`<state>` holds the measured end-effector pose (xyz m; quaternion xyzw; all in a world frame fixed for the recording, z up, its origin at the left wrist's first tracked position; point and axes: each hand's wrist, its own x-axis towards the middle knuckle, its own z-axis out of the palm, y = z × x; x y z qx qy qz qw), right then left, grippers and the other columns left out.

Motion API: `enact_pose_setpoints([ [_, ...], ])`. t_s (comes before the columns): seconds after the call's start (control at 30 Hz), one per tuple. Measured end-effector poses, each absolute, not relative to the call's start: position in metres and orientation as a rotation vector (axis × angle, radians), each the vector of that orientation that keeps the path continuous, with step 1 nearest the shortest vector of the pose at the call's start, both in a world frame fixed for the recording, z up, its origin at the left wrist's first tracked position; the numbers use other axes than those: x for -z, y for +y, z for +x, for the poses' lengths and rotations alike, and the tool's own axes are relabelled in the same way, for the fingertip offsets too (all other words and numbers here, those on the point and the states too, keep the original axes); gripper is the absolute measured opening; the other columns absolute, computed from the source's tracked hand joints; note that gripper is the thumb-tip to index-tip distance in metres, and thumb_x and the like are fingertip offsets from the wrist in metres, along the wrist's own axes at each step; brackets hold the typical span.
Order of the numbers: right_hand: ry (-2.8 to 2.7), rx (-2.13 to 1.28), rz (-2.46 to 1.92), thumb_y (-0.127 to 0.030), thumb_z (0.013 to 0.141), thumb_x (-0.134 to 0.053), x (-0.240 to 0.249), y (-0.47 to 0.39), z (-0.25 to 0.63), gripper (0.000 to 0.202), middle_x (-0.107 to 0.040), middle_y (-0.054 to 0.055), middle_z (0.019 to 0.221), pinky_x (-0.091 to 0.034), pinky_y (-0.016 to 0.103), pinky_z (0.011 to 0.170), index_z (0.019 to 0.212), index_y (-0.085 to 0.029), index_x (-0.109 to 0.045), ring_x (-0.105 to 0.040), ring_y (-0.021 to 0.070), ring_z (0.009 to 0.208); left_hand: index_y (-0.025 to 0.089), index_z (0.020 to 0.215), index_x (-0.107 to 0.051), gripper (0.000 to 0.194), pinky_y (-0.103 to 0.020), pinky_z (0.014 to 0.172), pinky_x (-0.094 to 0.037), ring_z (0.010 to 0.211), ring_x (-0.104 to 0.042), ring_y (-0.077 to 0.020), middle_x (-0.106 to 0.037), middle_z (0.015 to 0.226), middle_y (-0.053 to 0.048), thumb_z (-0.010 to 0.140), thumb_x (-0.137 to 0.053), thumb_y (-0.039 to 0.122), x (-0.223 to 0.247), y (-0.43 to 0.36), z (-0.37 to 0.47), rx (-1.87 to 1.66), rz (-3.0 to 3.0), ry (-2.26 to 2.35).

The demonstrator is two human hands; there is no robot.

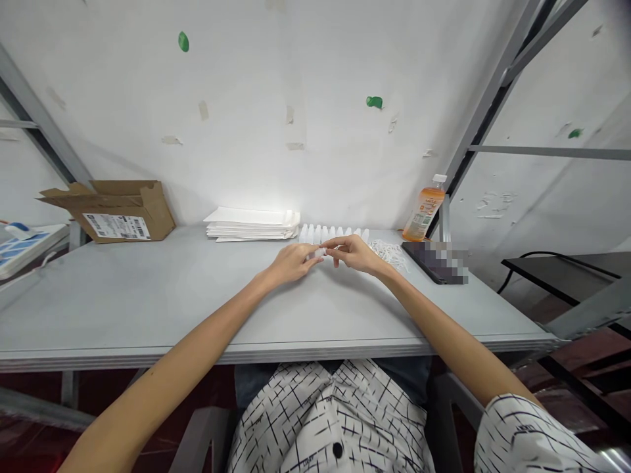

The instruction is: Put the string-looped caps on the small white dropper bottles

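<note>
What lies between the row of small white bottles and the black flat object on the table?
The head view shows a loose heap of thin white pieces between the white bottles and the black flat object.

Head-worn camera looks from close above the near edge of the grey table (123,295), forward and downward.

Small lettering on the person's shirt (330,420) seems to read "LUCKY". The print on the cardboard box (111,204), its white label (117,226) and the bottle (424,209) is too small to read.
</note>
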<state>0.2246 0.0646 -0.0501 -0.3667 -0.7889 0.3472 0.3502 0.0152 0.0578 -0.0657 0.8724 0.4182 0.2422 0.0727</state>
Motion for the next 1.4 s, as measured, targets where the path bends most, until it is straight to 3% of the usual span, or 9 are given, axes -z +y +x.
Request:
enact_pose_setpoints([
  [0.2,-1.862,-0.995,-0.948,-0.035,0.079,-0.073,0.0503,0.063,0.2215,0.038,-0.074,0.009,0.086,-0.037,0.023,0.041,0.111,-0.015,-0.069,-0.064,0.0137,0.053,0.022,0.143,-0.049,0.051,-0.03,0.073,-0.047,0.064,-0.065,-0.0164,-0.073,0.095,-0.002,0.096,-0.053,0.04,0.0644,0.0559,0.016,-0.861,2.5,1.288],
  [0.3,-1.811,-1.029,-0.915,-0.041,0.077,-0.077,0.0482,0.0602,0.2206,0.043,-0.075,0.008,0.085,-0.038,0.022,0.041,0.11,-0.015,-0.066,-0.063,0.0128,0.049,0.025,0.144,-0.043,0.05,-0.031,0.075,-0.048,0.058,-0.064,-0.0152,-0.072,0.088,0.002,0.097,-0.049,0.041,0.0636,0.0546,0.0159,-0.888,2.496,1.248],
  [0.53,-1.801,-1.058,-0.952,-0.045,0.074,-0.079,0.0494,0.0605,0.2206,0.036,-0.074,0.009,0.081,-0.037,0.02,0.04,0.087,-0.014,-0.067,-0.062,0.011,0.05,0.025,0.122,-0.053,0.03,-0.032,0.073,-0.048,0.049,-0.062,-0.0133,-0.072,0.087,0.003,0.097,-0.049,0.042,0.0614,0.0513,0.0165,-0.875,2.437,1.225],
  [0.9,-1.842,-1.123,-0.92,-0.045,0.075,-0.076,0.0514,0.061,0.2222,0.034,-0.073,0.008,0.08,-0.038,0.02,0.042,0.086,-0.013,-0.07,-0.06,0.0106,0.054,0.024,0.117,-0.049,0.03,-0.028,0.064,-0.045,0.045,-0.058,-0.0103,-0.069,0.089,0.002,0.095,-0.053,0.044,0.06,0.0484,0.0151,-0.827,2.418,1.161],
  [1.1,-1.848,-1.134,-0.905,-0.039,0.075,-0.076,0.0503,0.0586,0.2214,0.029,-0.073,0.008,0.078,-0.04,0.021,0.042,0.086,-0.013,-0.07,-0.061,0.0113,0.054,0.023,0.11,-0.053,0.032,-0.025,0.06,-0.038,0.057,-0.061,-0.0138,-0.069,0.084,0.003,0.088,-0.062,0.044,0.0602,0.0504,0.0158,-0.88,2.539,1.29],
  [1.4,-1.925,-1.055,-0.904,-0.032,0.077,-0.072,0.0535,0.0592,0.2189,0.023,-0.073,0.009,0.075,-0.047,0.024,0.042,0.087,-0.011,-0.072,-0.068,0.0164,0.055,0.021,0.103,-0.061,0.03,-0.027,0.062,-0.038,0.069,-0.065,-0.0192,-0.071,0.079,-0.001,0.088,-0.062,0.048,0.0636,0.052,0.016,-0.808,2.631,1.41],
])
